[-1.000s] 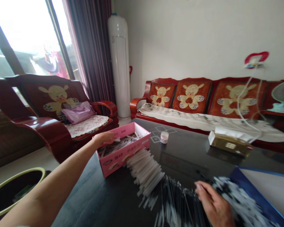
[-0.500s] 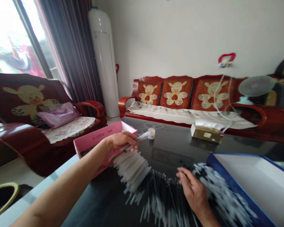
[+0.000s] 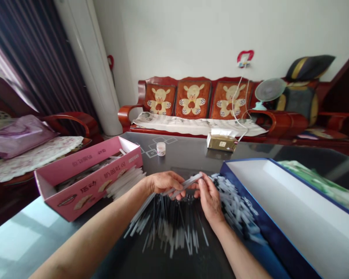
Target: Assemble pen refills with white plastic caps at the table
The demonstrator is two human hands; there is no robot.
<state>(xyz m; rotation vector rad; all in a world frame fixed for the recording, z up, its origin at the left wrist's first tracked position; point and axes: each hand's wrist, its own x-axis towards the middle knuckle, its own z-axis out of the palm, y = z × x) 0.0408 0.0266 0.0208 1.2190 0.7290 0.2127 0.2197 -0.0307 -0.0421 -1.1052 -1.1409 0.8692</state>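
Note:
My left hand (image 3: 167, 184) is closed around a few whitish translucent plastic tubes (image 3: 189, 181), held slanting up to the right above the table. My right hand (image 3: 211, 199) pinches the far end of these tubes between thumb and fingers. Beneath both hands lies a fanned spread of thin dark rods (image 3: 163, 217) with whitish sleeves on their near ends. A bundle of long translucent tubes (image 3: 126, 182) rests beside the pink box, partly behind my left forearm. Right of my right hand is a heap of short whitish tube pieces (image 3: 237, 205).
The pink box (image 3: 101, 182) on the left holds more tubes. A blue box (image 3: 267, 213) with a white inside stands at the right, with a green package (image 3: 317, 178) behind it. Farther back are a small white jar (image 3: 161, 149) and a tissue box (image 3: 221, 141) on the dark table (image 3: 189, 153).
My view has turned to the right. My left hand has carried the tubes from beside the pink box to the middle, and my right hand has risen from the rods to grip their end.

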